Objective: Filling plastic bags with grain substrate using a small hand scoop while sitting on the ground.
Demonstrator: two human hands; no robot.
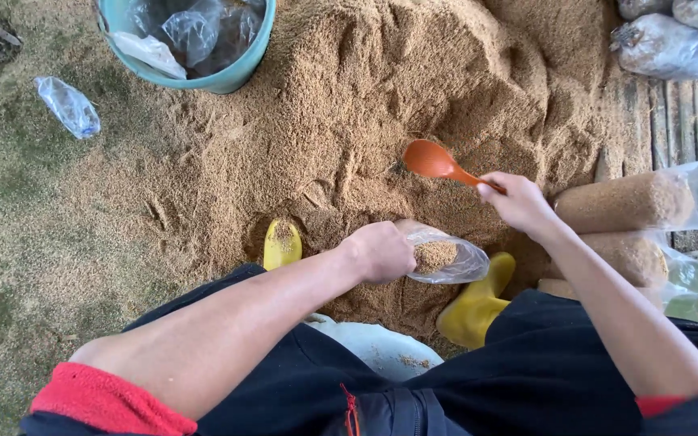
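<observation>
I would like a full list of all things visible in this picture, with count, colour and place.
sawdust pile: one, light brown, centre and top
scoop: one, orange, over the pile, in the right hand
clear bag: one, partly filled with sawdust, held open by the left hand
filled bags: three, brown in clear plastic, right
bucket: one, teal, top left, holding plastic bags
loose bag: one, clear, left ground
boots: two, yellow, bottom centre
left hand: on the bag's mouth
right hand: grips the scoop handle

Both forearms were bare, red sleeves pushed up past the elbows. Dark navy clothing covered the lap, an orange-red zip pull showing at its middle. Yellow rubber boots [476,305] were on the feet, the toes dusted with sawdust. No gloves worn.
</observation>
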